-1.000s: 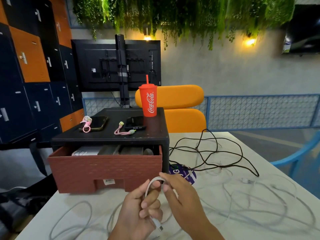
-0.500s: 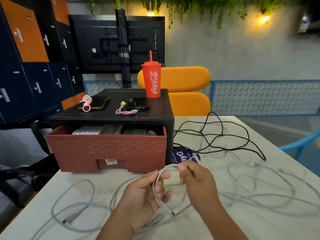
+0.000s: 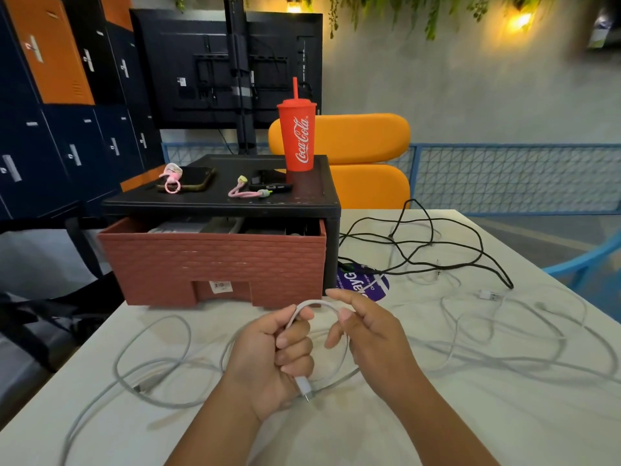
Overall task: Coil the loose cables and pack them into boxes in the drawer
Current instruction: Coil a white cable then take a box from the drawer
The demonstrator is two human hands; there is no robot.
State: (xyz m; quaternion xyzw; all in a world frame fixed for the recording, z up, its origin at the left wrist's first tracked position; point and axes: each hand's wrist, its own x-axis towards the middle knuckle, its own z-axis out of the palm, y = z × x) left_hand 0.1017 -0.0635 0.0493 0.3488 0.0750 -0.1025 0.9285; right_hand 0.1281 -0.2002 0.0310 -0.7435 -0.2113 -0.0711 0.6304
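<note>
**First loop of a white cable being formed in front of the open drawer**

Head view: the left hand is closed in a fist around a thin white charging cable, whose rectangular metal-tipped plug hangs out below the curled fingers. From the top of that fist the cable arches over to the right hand, which pinches it between thumb and forefinger, the other fingers loosely curled. The two hands sit close together but do not touch, joined only by the short arch of cable. The rest of this cable appears to trail down onto the pale tabletop, though where it joins the tangle is hard to follow.

Several more grey-white cables lie loose across the table on both sides, and a long black cable sprawls to the right, just beside the black drawer unit. Its brick-patterned reddish-brown drawer stands pulled out; boxes seem to sit inside, but their contents are too dark to make out. A red lidded cup with a straw and two small pink cable ties rest on top of the unit.

By my reading, coiling has only just begun: one loop, nothing yet packed from this pile. The next move likely calls for the right hand to feed further loops into the left fist at an even size, drawing slack gently so neighbouring cables do not snag.
</note>
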